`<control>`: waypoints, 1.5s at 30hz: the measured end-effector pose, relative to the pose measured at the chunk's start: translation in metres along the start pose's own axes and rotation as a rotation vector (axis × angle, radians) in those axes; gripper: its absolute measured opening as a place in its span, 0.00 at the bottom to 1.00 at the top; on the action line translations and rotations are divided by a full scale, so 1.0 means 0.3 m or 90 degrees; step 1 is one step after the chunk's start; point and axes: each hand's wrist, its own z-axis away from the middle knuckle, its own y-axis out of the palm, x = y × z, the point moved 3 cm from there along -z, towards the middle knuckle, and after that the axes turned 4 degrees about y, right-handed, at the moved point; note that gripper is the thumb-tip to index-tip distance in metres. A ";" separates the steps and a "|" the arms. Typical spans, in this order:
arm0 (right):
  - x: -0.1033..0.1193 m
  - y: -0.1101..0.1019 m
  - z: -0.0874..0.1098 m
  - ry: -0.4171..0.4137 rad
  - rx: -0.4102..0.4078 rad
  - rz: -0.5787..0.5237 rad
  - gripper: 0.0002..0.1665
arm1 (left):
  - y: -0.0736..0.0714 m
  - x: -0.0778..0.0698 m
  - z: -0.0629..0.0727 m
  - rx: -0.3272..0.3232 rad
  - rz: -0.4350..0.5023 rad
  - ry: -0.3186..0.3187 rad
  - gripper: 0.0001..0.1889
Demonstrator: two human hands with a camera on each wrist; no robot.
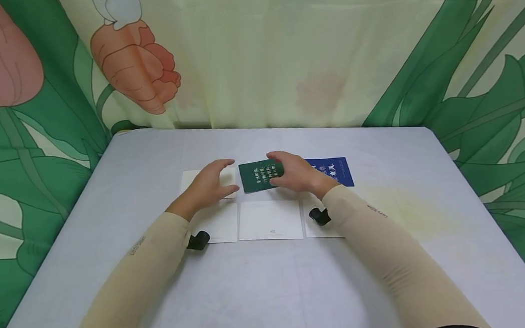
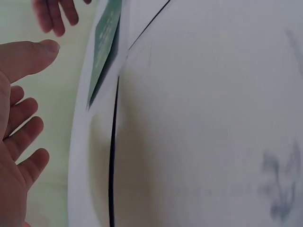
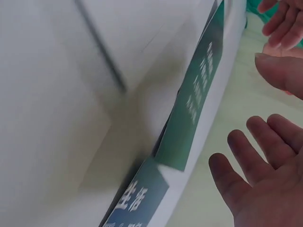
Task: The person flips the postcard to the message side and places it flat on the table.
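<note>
In the head view, a dark green card (image 1: 256,177) with white writing lies in the back row. Over its right end hovers my right hand (image 1: 296,173), with thumb and fingers spread apart; the right wrist view shows nothing in its grasp. A blue card (image 1: 338,170) with white writing lies to the right, partly hidden by that hand. My left hand (image 1: 208,184) is above a white card (image 1: 191,177) at the back left, its thumb and fingers apart. In the left wrist view, the green card (image 2: 106,42) is beyond the left fingertips.
In front lie three white cards in a row: a left one (image 1: 218,224), a middle one (image 1: 270,221) and a right one (image 1: 316,228) partly under my right wrist. They rest on a white-covered table (image 1: 261,294). A flower-patterned curtain (image 1: 256,59) hangs behind.
</note>
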 end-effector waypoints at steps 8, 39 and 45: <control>-0.048 -0.009 -0.002 0.059 0.025 0.034 0.45 | 0.066 -0.020 -0.045 0.039 -0.011 -0.002 0.42; -0.068 0.026 0.010 0.109 0.080 0.114 0.44 | 0.086 -0.022 -0.068 0.086 -0.053 -0.001 0.29; -0.064 0.015 0.029 0.098 0.072 0.112 0.41 | 0.068 -0.022 -0.064 0.048 -0.025 0.006 0.25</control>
